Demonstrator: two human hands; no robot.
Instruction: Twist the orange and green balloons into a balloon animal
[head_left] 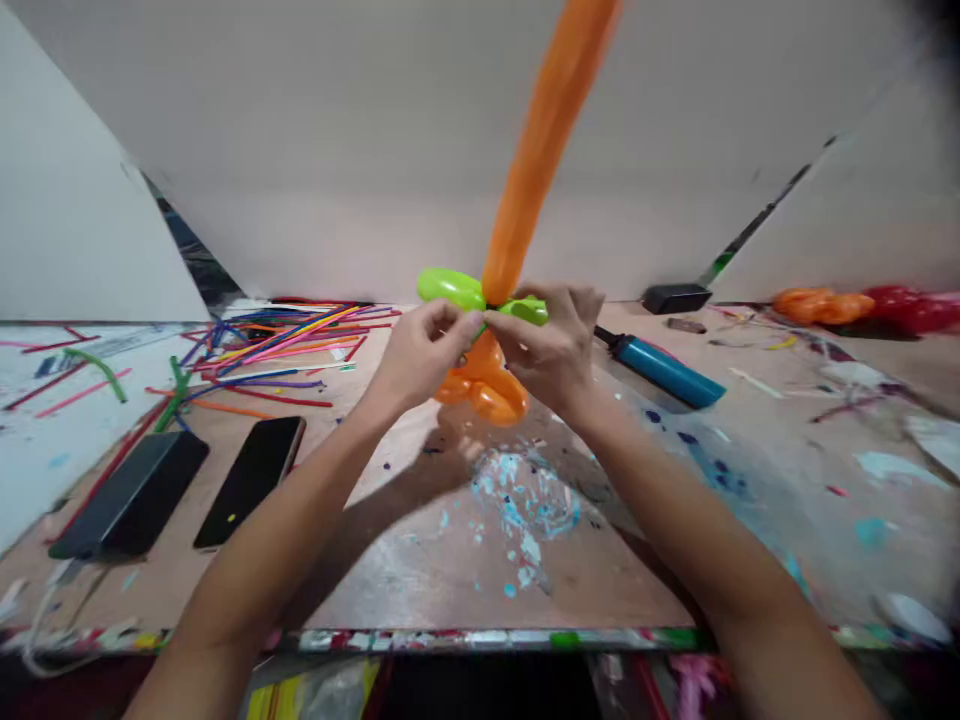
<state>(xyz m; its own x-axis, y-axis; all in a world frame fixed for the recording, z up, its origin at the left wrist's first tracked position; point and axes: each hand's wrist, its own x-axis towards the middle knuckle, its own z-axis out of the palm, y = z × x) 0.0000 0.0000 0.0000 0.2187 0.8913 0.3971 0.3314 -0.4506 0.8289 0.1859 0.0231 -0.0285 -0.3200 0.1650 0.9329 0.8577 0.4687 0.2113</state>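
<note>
Above the table's middle, my left hand (420, 350) and my right hand (551, 345) meet and pinch a balloon figure at its twisted joint. A long orange balloon (544, 140) rises up and to the right from that joint, blurred at the top. Short orange bubbles (487, 388) hang below the joint between my hands. A green balloon (450, 288) lies across the joint, sticking out left past my left hand and a little to the right over my right fingers.
A pile of uninflated balloons (285, 340) in many colours lies at the back left. Two dark phones (251, 478) (131, 495) lie at the front left. A blue hand pump (664, 370) lies at the right. Orange and red balloon shapes (862, 305) sit far right. White boards wall the paint-stained table (465, 570).
</note>
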